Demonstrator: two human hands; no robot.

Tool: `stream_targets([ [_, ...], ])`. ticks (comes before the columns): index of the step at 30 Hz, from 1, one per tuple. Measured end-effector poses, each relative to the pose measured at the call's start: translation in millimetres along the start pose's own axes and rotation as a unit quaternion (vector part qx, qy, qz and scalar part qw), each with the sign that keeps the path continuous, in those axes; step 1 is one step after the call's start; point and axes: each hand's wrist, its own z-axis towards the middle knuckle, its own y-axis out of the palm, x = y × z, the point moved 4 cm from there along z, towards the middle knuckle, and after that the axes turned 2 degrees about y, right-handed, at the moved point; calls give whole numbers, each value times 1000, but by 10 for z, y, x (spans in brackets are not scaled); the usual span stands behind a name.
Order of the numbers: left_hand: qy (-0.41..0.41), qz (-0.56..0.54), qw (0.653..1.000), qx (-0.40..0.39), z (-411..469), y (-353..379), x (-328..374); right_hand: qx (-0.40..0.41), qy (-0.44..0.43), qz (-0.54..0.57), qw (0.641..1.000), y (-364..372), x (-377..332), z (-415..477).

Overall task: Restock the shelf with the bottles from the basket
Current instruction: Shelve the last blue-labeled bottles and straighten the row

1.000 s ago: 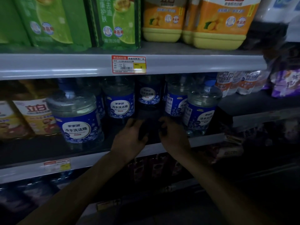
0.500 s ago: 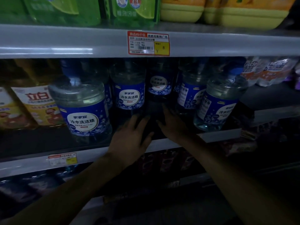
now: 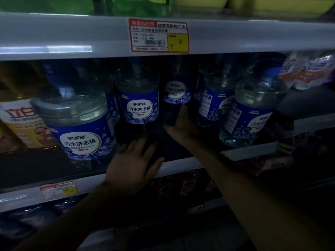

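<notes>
Clear bottles with blue labels stand in a row on the middle shelf (image 3: 21, 197): one at the near left (image 3: 79, 127), one just right of it and further back (image 3: 139, 104), a small-looking one far back in the centre (image 3: 175, 91), and two at the right (image 3: 215, 102) (image 3: 253, 113). Between them is a dark gap that both arms reach into. The left grip (image 3: 134, 163) lies at the shelf's front edge with its fingers spread and straight, holding nothing. The right grip (image 3: 181, 124) is deeper in, fingers pointing up below the far centre bottle and thumb out to the left. It looks flat and open, though the shadow hides what it touches. A red and yellow price tag (image 3: 159, 36) sits on the shelf edge above, with green packs (image 3: 141, 4) on top. A yellow-labelled bottle (image 3: 21, 120) stands at the far left.
</notes>
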Motion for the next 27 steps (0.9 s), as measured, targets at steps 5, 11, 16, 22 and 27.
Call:
stream_targets([
  [5,-6,-2,1000,12,11,-3,5,-19,22,-6,1000,21,-8,161],
  [11,2,2,1000,24,22,-5,10,8,14,-59,998,3,-34,183],
  [16,-5,-5,999,32,34,-18,21,17,6,-52,999,-22,-62,187],
  [22,-18,-4,1000,19,41,11,2,17,-21,-113,993,8,-35,141],
  [27,-17,-1,1000,14,48,14,-1,-1,-76,-217,973,61,-13,29],
])
